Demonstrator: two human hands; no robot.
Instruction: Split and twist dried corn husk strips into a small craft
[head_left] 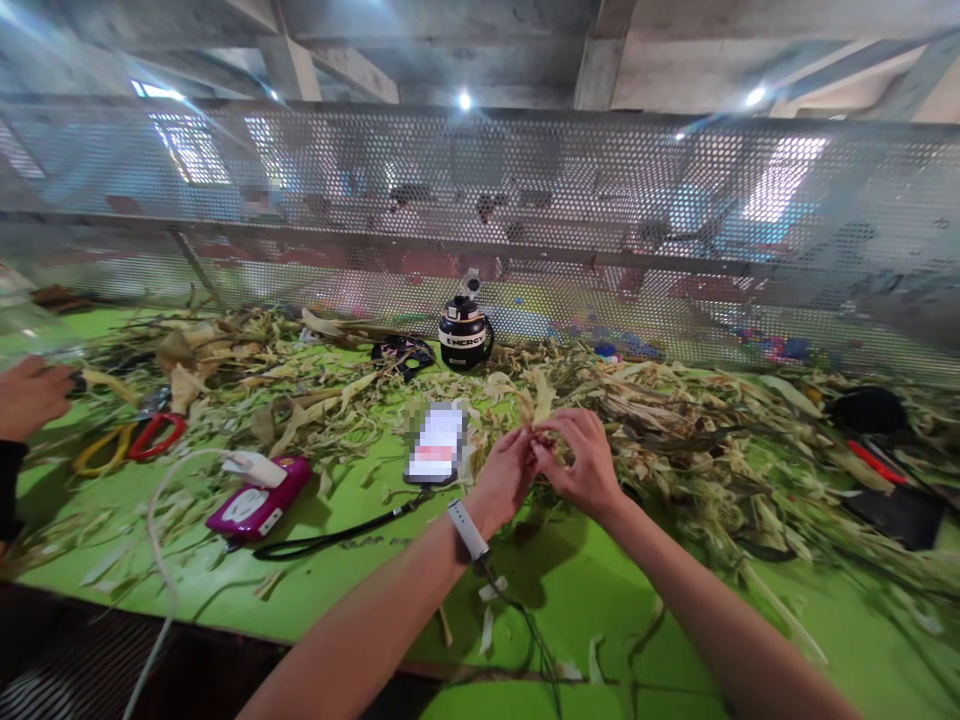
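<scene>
Pinches pale husk (541, 396) in closed grip with left hand (508, 472) and right hand (586, 462), lower right of frame centre, over green surface (600, 590).

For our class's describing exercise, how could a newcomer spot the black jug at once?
Find the green table, then the perforated screen along its far side. Before it, beyond the phone, stands the black jug, set apart from nearby dried leaves by its white ENERGY band.

A: Left hand (510, 470)?
B: Bare; pale grey wristband (469, 532) above it, flat strap, thin dark cord (535, 630) near its lower end.
A: Right hand (589, 462)?
B: Bare, forearm (697, 590) likewise.
</scene>
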